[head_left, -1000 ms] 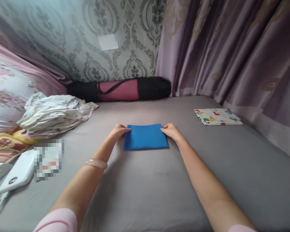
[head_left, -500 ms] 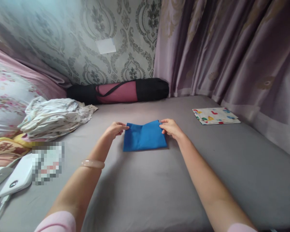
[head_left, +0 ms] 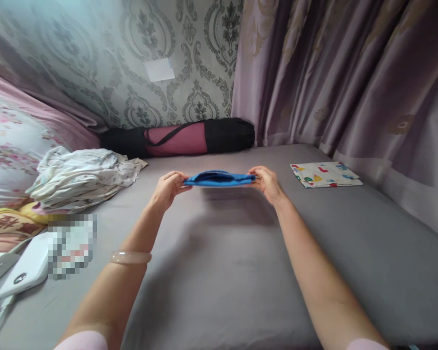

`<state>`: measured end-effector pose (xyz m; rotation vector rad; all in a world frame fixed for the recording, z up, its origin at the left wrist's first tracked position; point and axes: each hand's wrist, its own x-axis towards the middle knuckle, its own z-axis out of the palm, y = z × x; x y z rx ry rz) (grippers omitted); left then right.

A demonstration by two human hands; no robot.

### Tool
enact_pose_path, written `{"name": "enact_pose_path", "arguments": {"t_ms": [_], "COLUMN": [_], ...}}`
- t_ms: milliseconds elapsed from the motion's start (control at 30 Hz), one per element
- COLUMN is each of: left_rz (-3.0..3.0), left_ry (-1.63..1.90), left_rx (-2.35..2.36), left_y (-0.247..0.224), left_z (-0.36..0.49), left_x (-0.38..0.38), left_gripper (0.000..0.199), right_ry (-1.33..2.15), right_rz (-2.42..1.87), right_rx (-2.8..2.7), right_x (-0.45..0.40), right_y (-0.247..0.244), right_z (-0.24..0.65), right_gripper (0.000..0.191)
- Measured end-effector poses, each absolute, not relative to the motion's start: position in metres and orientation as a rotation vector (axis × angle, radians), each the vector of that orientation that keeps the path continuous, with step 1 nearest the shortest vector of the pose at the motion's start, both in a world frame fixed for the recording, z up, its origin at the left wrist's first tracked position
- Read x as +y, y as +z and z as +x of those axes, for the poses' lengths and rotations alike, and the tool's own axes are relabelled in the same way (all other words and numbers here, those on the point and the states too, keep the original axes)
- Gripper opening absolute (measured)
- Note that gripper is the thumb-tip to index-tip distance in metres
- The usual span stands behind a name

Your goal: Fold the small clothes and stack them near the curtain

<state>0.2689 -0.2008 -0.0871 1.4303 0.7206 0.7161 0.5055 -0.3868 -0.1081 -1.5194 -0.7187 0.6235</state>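
A folded blue cloth (head_left: 222, 181) hangs a little above the grey bed sheet (head_left: 226, 272), seen nearly edge-on, with its layers gaping slightly at the top. My left hand (head_left: 170, 188) pinches its left end between thumb and fingers. At the right end, my right hand (head_left: 266, 183) grips it in the same way. The cloth is stretched level between both hands, and its shadow falls on the sheet below. Its lower face is out of sight.
A folded white cloth with colourful prints (head_left: 324, 175) lies at the right. On the left are a heap of pale cloths (head_left: 83, 175), a white power bank (head_left: 25, 267) and a power strip (head_left: 0, 267). A black and pink roll bag (head_left: 178, 138) rests along the wall.
Both hands have lifted the blue cloth off the sheet and tipped it, so its broad face no longer shows and its edge faces me. The surrounding things have stayed put.
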Motion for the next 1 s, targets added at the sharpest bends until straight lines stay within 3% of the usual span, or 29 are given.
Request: {"name": "enact_pose_path", "arguments": {"t_ms": [167,367,567,667,800,1000], "left_rz": [1.6,1.886,2.36,2.62,2.739,2.837], "left_ry": [0.411,0.226,0.111,0.182,0.453,0.307], "left_rx": [0.877,0.854,0.79,0.857,0.769,0.68], "left_y": [-0.127,-0.142,-0.132,-0.13,-0.136,-0.169], "left_z": [0.253,0.246,0.246,0.252,0.277,0.308], "left_x": [-0.211,-0.223,-0.214,-0.212,-0.222,-0.238], "left_gripper": [0.045,0.039,0.013,0.013,0.032,0.05], "right_ry": [1.059,1.101,1.126,0.879,0.269,0.139], "right_rz": [-1.69,-1.93,-2.0,-1.971,-2.039,-2.292], "right_rx": [-0.762,-0.913,-1.044,-1.145,-1.322,-1.701], "right_x": [-0.393,-0.391,-0.399,-0.392,-0.373,-0.36], "right_y": [-0.117,-0.125,-0.119,-0.12,-0.132,-0.16], "right_z": [0.509,0.502,0.502,0.5,0.485,0.448], "right_gripper": [0.058,0.052,0.039,0.032,0.035,0.056]}}
